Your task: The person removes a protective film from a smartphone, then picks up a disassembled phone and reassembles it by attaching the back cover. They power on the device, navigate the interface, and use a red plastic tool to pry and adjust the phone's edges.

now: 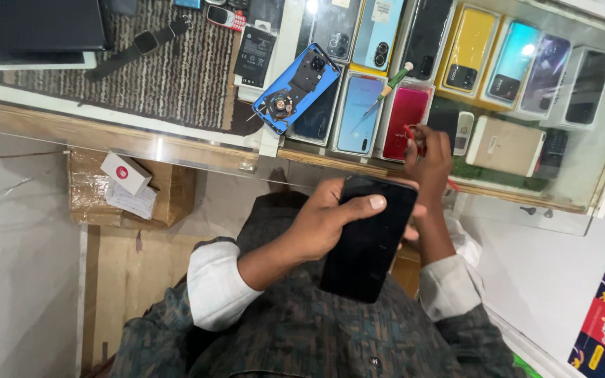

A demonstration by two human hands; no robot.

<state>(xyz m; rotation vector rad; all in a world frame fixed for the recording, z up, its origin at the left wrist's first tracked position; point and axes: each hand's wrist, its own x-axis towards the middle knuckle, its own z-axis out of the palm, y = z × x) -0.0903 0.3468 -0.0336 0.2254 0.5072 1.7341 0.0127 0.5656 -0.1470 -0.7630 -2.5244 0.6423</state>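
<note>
My left hand (330,220) grips a black smartphone (369,241) by its upper end, thumb laid across its dark screen, holding it over my lap. My right hand (428,164) is raised just past the phone's top edge, fingers pinched on a small red tool (414,136). On the glass counter beyond lies an opened blue phone back (295,87) with bare internals, and a green-handled screwdriver (385,91) rests to its right.
The glass display counter (260,143) holds several phones in many colours under the glass. A black battery (254,56), a smartwatch (141,45) and a dark laptop (33,28) lie on a striped mat. A cardboard box (169,203) with a small white box sits below.
</note>
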